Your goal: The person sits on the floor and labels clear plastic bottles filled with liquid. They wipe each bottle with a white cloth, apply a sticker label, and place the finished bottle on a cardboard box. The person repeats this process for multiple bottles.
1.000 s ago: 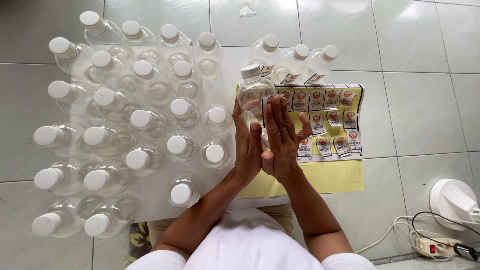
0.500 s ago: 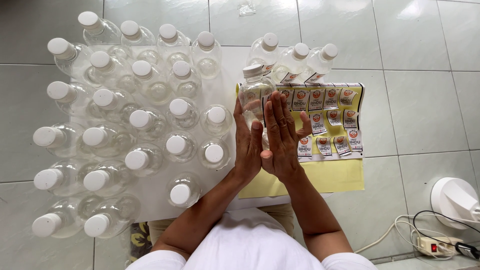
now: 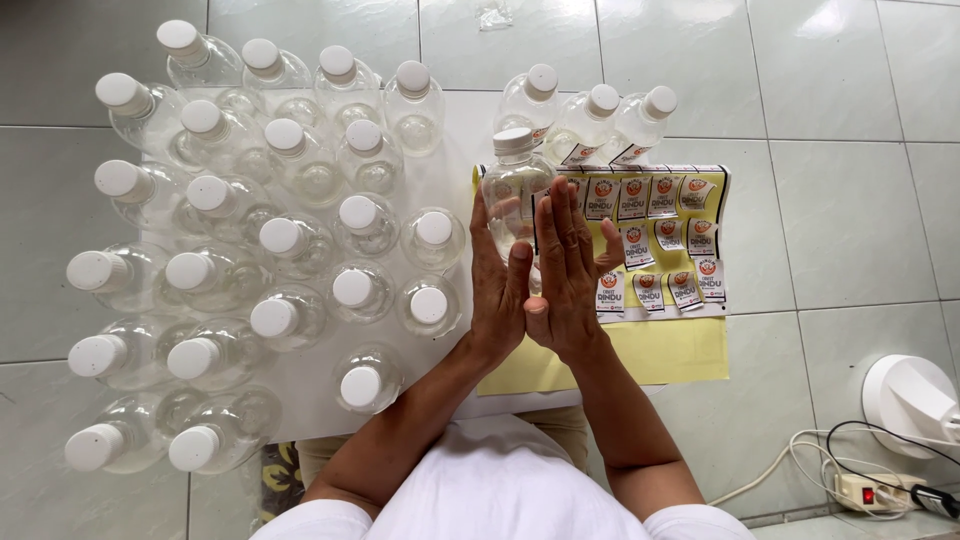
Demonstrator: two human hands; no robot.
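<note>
A person pressed one clear plastic bottle [image 3: 512,190] with a white cap upright between two flat palms, the left hand [image 3: 500,290] and right hand [image 3: 567,280] held with fingers straight and close together rather than curled round it; only the bottle's top half showed above the fingertips. It stood over the middle of the white table [image 3: 455,130], at the left edge of a yellow sticker sheet [image 3: 640,352]. About thirteen labels [image 3: 660,235] remained on the sheet in three rows, though the right hand covered part of them and the count was uncertain. Three labelled bottles [image 3: 590,120] stood along the table's far edge behind the sheet. Some twenty-two unlabelled capped bottles [image 3: 290,240] crowded the table's left half, several overlapping and hard to separate. On the tiled floor [image 3: 850,200] near the lower right, a white round object [image 3: 910,405] was cut off by the frame, beside one power strip [image 3: 870,492] with cables.
</note>
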